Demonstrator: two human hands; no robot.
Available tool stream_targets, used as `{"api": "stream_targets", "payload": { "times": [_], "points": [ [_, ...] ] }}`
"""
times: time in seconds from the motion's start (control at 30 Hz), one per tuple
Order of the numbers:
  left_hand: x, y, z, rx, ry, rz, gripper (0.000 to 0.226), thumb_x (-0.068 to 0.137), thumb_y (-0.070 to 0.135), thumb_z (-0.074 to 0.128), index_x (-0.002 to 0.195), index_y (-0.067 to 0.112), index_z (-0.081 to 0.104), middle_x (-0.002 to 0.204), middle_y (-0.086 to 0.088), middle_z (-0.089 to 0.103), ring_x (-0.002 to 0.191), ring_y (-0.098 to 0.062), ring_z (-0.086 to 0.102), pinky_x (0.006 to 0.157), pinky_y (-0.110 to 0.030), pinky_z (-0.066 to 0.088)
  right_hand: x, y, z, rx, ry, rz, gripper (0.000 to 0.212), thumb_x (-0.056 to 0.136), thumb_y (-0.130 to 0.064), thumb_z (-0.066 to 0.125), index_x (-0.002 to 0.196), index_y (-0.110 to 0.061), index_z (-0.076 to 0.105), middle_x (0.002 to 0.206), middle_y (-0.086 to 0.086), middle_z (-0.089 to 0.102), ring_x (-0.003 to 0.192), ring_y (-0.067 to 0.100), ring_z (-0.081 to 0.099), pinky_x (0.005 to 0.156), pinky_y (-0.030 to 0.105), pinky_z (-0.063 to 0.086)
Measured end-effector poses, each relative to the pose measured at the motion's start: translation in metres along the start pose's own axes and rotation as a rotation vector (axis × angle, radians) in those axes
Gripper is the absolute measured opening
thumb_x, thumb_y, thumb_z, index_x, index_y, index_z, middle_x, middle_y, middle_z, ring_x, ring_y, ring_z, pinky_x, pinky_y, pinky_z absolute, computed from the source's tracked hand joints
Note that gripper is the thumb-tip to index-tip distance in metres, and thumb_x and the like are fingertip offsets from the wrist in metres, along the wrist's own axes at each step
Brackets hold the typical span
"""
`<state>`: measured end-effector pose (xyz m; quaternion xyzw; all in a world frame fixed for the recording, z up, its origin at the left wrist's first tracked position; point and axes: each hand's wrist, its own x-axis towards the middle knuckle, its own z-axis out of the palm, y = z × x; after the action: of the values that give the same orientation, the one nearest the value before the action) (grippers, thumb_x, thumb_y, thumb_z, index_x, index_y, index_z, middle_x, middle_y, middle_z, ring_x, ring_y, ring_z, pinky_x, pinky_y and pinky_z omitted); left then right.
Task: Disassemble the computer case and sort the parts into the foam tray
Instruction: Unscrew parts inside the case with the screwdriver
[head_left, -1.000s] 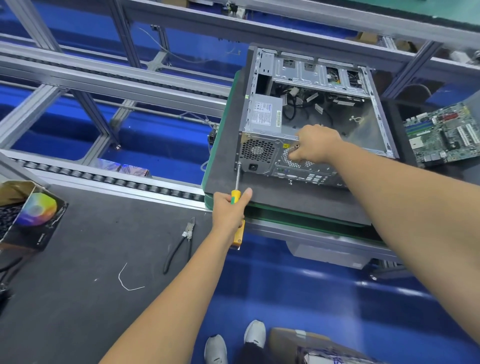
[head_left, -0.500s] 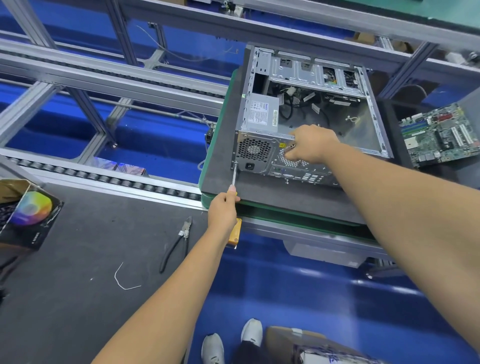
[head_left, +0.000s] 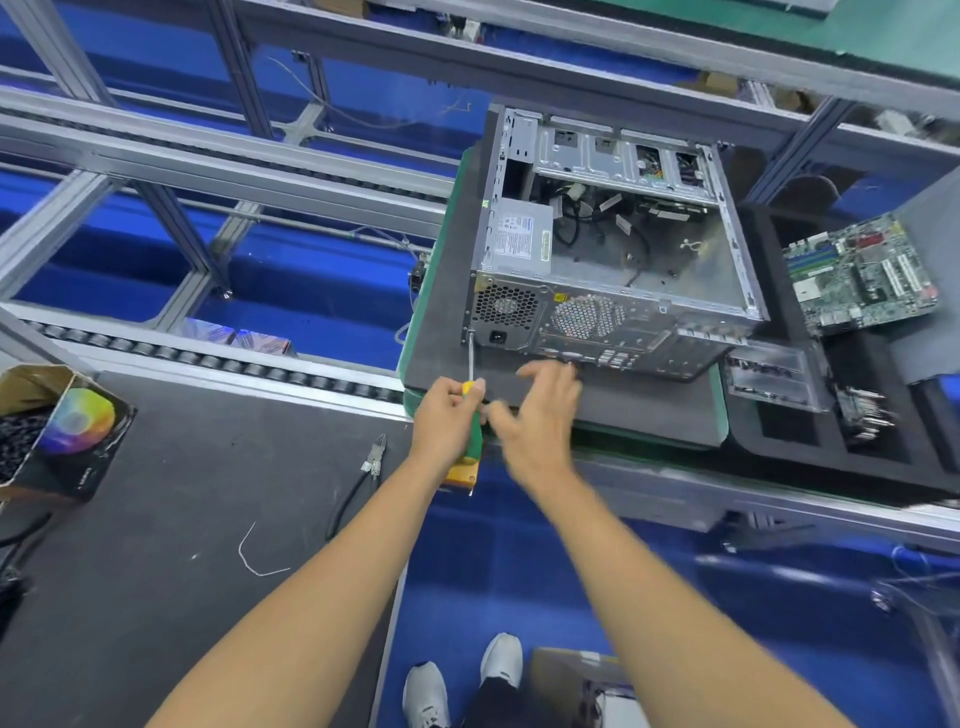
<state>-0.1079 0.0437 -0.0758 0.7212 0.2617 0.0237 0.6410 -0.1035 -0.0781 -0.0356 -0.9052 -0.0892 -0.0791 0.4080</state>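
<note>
The open grey computer case (head_left: 613, 270) lies on a dark foam pad, rear panel toward me, with the power supply (head_left: 522, 236) in its near left corner. My left hand (head_left: 447, 421) grips a green and yellow screwdriver (head_left: 471, 415); its shaft tip touches the lower left corner of the rear panel. My right hand (head_left: 540, 415) hovers blurred just right of the handle, fingers spread and holding nothing. The dark foam tray (head_left: 769, 415) at right holds a green motherboard (head_left: 862, 275) and other parts.
Pliers (head_left: 363, 473) and a loose white wire (head_left: 254, 556) lie on the grey mat at left. A cardboard box (head_left: 62, 431) stands at the far left. Aluminium frame rails and a roller track (head_left: 208, 358) run behind. My shoes show below.
My right hand left the case's rear panel and came back toward the screwdriver handle. The left hand stays on the screwdriver at the panel's lower left corner.
</note>
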Motion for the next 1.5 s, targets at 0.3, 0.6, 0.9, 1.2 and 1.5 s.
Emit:
{"api": "stream_targets", "payload": {
  "times": [0.3,0.6,0.9,1.2,1.5],
  "points": [
    [0.014,0.000,-0.017,-0.053,-0.191,0.015,0.025,0.107,0.030,0.053,0.118,0.008,0.051,0.096,-0.008,0.077,0.085,-0.017,0.071,0.074,-0.029,0.059,-0.039,-0.026,0.066,0.896,-0.294,1.071,0.038,0.100,-0.037,0.035,0.092,-0.006,0.057,0.055,0.012,0.058,0.037,0.023,0.047,0.041,0.024,0.039],
    [0.059,0.037,-0.017,-0.057,-0.184,0.006,0.024,0.103,0.023,0.062,0.115,0.003,0.053,0.104,-0.016,0.071,0.073,-0.022,0.074,0.071,-0.035,0.061,-0.043,-0.028,0.068,1.116,-0.101,1.072,0.011,0.091,-0.011,0.058,0.096,-0.012,0.048,0.060,0.004,0.052,0.045,0.012,0.046,0.046,0.025,0.041],
    [0.082,0.029,-0.003,-0.330,-0.210,-0.160,0.021,0.102,0.015,0.062,0.108,-0.005,0.060,0.079,-0.010,0.077,0.072,-0.019,0.077,0.055,-0.023,0.060,-0.036,-0.040,0.075,1.326,-0.227,1.108,0.045,0.094,-0.035,0.038,0.070,-0.009,0.065,0.055,0.004,0.045,0.043,0.015,0.033,0.045,0.025,0.028],
    [0.096,0.017,-0.009,-0.270,-0.249,-0.135,0.026,0.104,0.027,0.059,0.097,0.004,0.067,0.086,-0.010,0.079,0.058,-0.010,0.065,0.055,-0.020,0.055,-0.039,-0.046,0.086,1.315,-0.171,1.181,0.019,0.090,-0.032,0.054,0.091,-0.014,0.058,0.061,-0.001,0.047,0.047,0.012,0.035,0.047,0.024,0.029],
    [0.090,0.024,-0.007,-0.318,-0.236,-0.158,0.026,0.105,0.024,0.058,0.103,-0.002,0.065,0.078,-0.009,0.077,0.062,-0.014,0.072,0.056,-0.021,0.057,-0.040,-0.046,0.090,1.432,-0.021,1.249,0.013,0.091,-0.025,0.059,0.088,-0.012,0.057,0.061,-0.001,0.053,0.049,0.010,0.043,0.051,0.022,0.036]
  ]
}}
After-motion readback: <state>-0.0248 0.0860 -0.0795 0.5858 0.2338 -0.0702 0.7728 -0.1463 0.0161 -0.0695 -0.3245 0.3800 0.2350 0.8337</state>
